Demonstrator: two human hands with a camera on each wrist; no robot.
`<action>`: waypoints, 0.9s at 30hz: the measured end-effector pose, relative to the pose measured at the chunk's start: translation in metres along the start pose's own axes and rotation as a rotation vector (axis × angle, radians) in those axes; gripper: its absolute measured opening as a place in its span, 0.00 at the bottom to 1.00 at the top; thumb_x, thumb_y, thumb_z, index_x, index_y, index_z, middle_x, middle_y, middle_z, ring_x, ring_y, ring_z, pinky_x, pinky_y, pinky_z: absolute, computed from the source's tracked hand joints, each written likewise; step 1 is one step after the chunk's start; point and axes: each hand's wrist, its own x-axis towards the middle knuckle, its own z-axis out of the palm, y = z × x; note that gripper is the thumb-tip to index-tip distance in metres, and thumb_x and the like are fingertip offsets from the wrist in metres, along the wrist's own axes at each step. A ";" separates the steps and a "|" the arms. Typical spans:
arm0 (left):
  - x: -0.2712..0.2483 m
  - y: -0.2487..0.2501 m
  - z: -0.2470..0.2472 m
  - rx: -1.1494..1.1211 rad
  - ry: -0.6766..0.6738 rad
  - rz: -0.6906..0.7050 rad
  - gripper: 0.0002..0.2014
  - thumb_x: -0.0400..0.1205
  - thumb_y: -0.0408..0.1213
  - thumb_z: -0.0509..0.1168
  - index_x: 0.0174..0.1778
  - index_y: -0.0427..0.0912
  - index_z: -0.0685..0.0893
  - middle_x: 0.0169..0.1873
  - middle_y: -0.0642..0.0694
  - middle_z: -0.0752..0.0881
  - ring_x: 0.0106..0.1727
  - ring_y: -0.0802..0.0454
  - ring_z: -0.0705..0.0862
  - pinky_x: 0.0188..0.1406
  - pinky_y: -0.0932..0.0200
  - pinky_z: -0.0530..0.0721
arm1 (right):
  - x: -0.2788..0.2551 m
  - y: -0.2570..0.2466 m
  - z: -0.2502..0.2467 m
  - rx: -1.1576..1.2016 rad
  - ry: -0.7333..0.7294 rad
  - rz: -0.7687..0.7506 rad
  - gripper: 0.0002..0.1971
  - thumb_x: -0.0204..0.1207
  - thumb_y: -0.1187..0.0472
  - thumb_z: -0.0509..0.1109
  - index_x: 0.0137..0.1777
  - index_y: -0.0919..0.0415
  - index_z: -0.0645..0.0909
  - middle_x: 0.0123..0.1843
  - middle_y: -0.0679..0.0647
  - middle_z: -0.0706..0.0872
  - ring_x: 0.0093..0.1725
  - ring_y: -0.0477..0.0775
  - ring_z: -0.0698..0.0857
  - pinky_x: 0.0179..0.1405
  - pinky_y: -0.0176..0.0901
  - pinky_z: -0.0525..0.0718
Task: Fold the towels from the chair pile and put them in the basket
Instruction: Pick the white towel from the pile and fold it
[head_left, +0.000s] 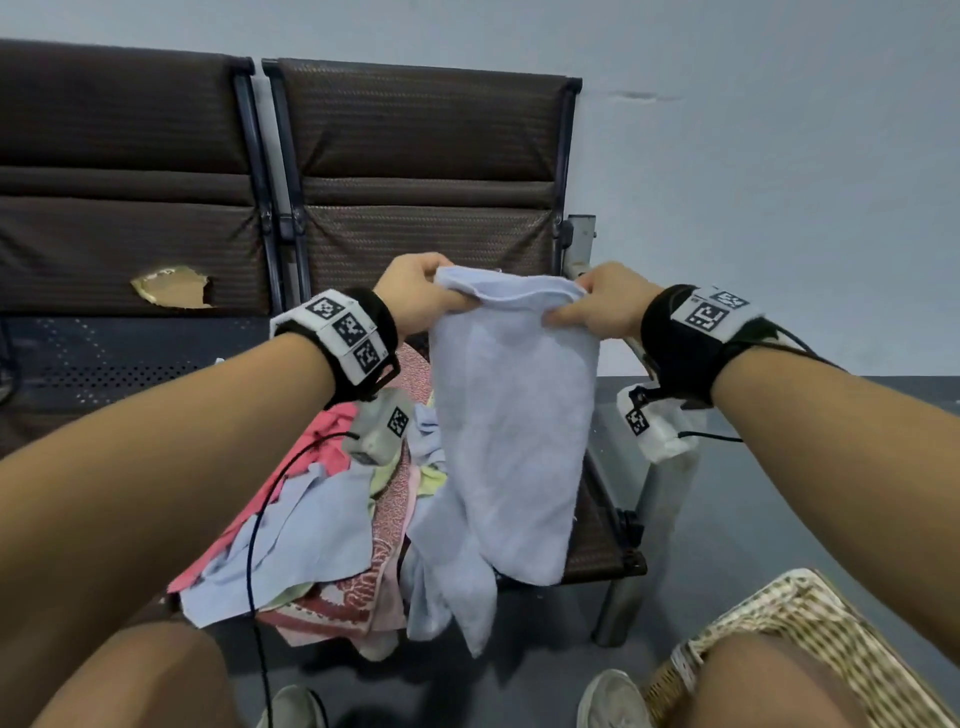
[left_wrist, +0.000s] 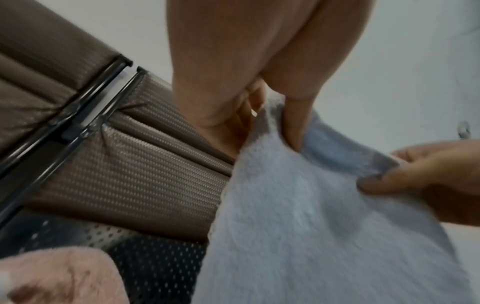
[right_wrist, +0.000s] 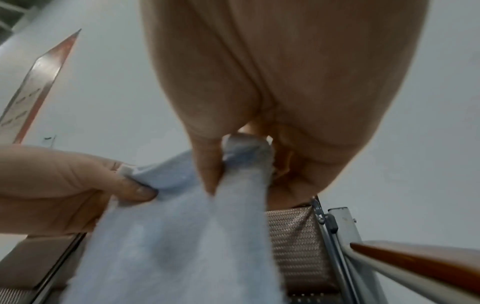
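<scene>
A pale blue towel (head_left: 511, 431) hangs in the air above the chair seat, held by its top edge. My left hand (head_left: 423, 296) pinches the towel's left top corner, and my right hand (head_left: 602, 304) pinches the right top corner. In the left wrist view the thumb presses into the blue towel (left_wrist: 311, 226), with the right hand (left_wrist: 426, 176) gripping the far corner. The right wrist view shows the towel (right_wrist: 168, 236) bunched between thumb and fingers, the left hand (right_wrist: 64, 185) beside it. A pile of towels (head_left: 332, 525), pink, blue, green and patterned, lies on the seat. A woven basket (head_left: 810, 634) stands at the lower right.
Brown padded chairs (head_left: 415, 166) stand in a row against a grey wall. A metal armrest post (head_left: 579, 239) stands just behind my right hand. My knees (head_left: 156, 675) and shoes fill the bottom of the head view. A black cable (head_left: 254, 545) hangs from my left wrist.
</scene>
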 end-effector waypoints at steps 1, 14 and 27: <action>0.008 0.002 0.000 0.033 0.059 0.037 0.11 0.70 0.31 0.80 0.38 0.44 0.83 0.40 0.40 0.89 0.41 0.48 0.85 0.46 0.44 0.86 | 0.004 0.000 -0.001 0.057 0.073 -0.013 0.11 0.73 0.53 0.76 0.35 0.60 0.86 0.35 0.54 0.85 0.40 0.57 0.83 0.40 0.45 0.81; 0.002 -0.030 -0.006 0.006 0.102 0.115 0.11 0.75 0.28 0.75 0.38 0.47 0.82 0.35 0.50 0.86 0.37 0.58 0.82 0.36 0.63 0.80 | 0.001 0.018 0.046 0.241 0.202 -0.194 0.07 0.83 0.58 0.65 0.49 0.56 0.84 0.43 0.50 0.86 0.42 0.49 0.82 0.41 0.46 0.78; -0.089 -0.144 0.003 0.200 -0.721 -0.640 0.20 0.77 0.29 0.71 0.64 0.25 0.82 0.59 0.25 0.86 0.54 0.31 0.84 0.58 0.33 0.82 | -0.053 0.077 0.159 0.416 -0.828 0.380 0.08 0.80 0.69 0.67 0.55 0.73 0.84 0.41 0.64 0.87 0.35 0.59 0.87 0.32 0.45 0.88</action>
